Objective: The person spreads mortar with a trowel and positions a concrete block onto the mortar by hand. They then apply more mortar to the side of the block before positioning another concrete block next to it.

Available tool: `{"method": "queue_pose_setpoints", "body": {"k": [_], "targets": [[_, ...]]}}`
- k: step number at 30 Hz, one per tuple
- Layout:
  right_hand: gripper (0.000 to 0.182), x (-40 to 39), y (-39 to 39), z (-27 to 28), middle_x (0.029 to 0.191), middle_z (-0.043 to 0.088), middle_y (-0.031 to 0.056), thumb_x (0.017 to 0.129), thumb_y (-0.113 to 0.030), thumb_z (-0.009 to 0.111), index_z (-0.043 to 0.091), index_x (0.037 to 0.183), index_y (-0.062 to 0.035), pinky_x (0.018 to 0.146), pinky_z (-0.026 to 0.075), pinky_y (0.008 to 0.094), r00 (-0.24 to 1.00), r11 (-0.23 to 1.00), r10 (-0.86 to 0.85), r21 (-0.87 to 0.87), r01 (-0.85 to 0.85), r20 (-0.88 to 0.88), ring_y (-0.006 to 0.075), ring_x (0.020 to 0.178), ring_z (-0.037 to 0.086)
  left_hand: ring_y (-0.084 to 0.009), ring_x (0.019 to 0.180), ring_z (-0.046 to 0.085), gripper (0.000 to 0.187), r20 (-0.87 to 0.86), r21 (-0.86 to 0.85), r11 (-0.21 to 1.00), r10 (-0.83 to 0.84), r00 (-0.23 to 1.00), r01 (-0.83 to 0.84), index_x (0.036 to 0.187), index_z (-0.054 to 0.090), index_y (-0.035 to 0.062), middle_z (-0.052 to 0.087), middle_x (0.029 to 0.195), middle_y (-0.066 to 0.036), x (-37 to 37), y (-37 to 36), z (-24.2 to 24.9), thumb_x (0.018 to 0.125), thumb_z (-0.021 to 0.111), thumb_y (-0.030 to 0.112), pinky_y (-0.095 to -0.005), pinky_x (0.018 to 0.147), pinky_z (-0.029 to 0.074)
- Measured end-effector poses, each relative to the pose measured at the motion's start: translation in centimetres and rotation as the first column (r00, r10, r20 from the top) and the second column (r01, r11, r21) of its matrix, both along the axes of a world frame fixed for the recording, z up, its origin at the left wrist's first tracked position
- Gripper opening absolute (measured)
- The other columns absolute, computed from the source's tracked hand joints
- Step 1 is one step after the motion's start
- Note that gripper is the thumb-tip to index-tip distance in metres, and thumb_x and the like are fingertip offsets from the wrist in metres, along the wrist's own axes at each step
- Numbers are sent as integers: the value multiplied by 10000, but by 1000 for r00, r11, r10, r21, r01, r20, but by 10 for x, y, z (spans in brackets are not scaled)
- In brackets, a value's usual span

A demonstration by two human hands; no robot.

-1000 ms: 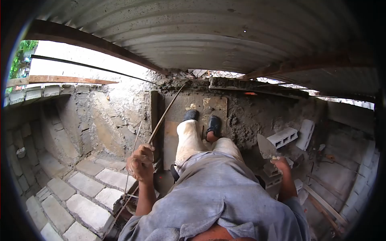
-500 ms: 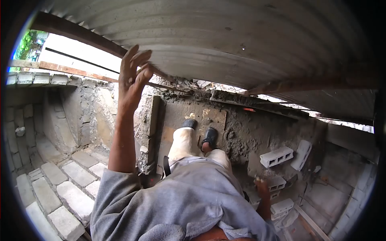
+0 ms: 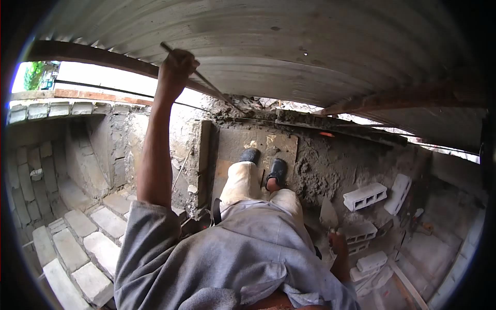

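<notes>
My left hand point(image 3: 178, 63) is raised up near the corrugated metal sheet overhead, fingers wrapped round a thin dark rod point(image 3: 212, 87). The rod slants down to the right, and its lower end meets the rough top of the wall. Low on the right, my right hand point(image 3: 338, 242) is closed around the handle of a trowel point(image 3: 328, 213), whose pale pointed blade extends forward. Close beside that hand lie grey hollow concrete blocks point(image 3: 360, 231). My feet in dark shoes point(image 3: 278, 169) stand on a mortar-stained board point(image 3: 232, 142).
Corrugated metal sheet point(image 3: 248, 41) spans low overhead, carried by a wooden beam point(image 3: 98, 56). Stacked concrete blocks point(image 3: 98, 248) fill the left side. More hollow blocks point(image 3: 365, 196) lie at right, near a wooden strip point(image 3: 408, 284). Wet mortar point(image 3: 320, 168) spreads beyond my feet.
My left hand, spread and apparently empty before, is now closed around the rod. The view has shifted slightly. My right hand stays low at the right with the trowel.
</notes>
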State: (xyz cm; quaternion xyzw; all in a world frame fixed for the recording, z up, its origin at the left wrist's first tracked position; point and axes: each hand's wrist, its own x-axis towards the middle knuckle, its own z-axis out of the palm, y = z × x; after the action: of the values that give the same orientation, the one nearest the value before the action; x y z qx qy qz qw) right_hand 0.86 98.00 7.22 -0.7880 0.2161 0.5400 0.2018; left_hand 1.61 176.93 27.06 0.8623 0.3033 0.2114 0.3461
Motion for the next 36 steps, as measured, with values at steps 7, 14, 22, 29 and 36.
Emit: {"method": "queue_pose_setpoints", "body": {"k": [7, 14, 22, 29, 36], "targets": [[273, 85, 47, -21, 665, 567, 25, 842, -270, 697, 643, 940, -21, 489, 439, 344, 982, 986, 160, 29, -164, 96, 140, 523, 524, -273, 842, 703, 172, -38, -20, 999, 38, 999, -38, 909, 668, 14, 717, 872, -137, 34, 27, 5, 872, 646, 181, -396, 773, 537], [246, 121, 89, -2, 666, 578, 32, 853, -229, 694, 636, 957, -14, 479, 439, 331, 936, 953, 280, 55, -298, 214, 142, 520, 534, -223, 930, 671, 241, -141, -22, 998, 52, 989, -55, 985, 682, -3, 692, 959, -122, -44, -38, 23, 934, 596, 216, -380, 859, 519], [231, 119, 62, -9, 666, 612, 46, 826, -225, 724, 662, 874, -8, 500, 456, 345, 916, 925, 351, 79, -371, 192, 156, 536, 567, -308, 1114, 643, 662, 23, -118, 990, 75, 997, -72, 1448, 376, 30, 634, 1233, -215, -115, -82, -36, 914, 695, 255, -393, 944, 503], [232, 58, -55, -65, 667, 632, 49, 801, -260, 737, 671, 781, -38, 524, 458, 366, 930, 963, 237, 60, -264, 280, 162, 574, 588, -427, 946, 650, 520, -708, -268, 961, -143, 691, -75, 1210, 566, -55, 667, 1025, -278, -325, -198, -355, 832, 692, 279, -490, 821, 521], [238, -4, -54, -30, 663, 622, 41, 814, -273, 728, 657, 768, -51, 524, 451, 357, 887, 902, 422, 15, -432, 189, 158, 567, 579, -292, 800, 701, 513, -596, -803, 487, -639, 486, -343, 1068, 714, 28, 727, 1004, -167, -481, -288, -380, 821, 714, 478, -445, 758, 564]]}}
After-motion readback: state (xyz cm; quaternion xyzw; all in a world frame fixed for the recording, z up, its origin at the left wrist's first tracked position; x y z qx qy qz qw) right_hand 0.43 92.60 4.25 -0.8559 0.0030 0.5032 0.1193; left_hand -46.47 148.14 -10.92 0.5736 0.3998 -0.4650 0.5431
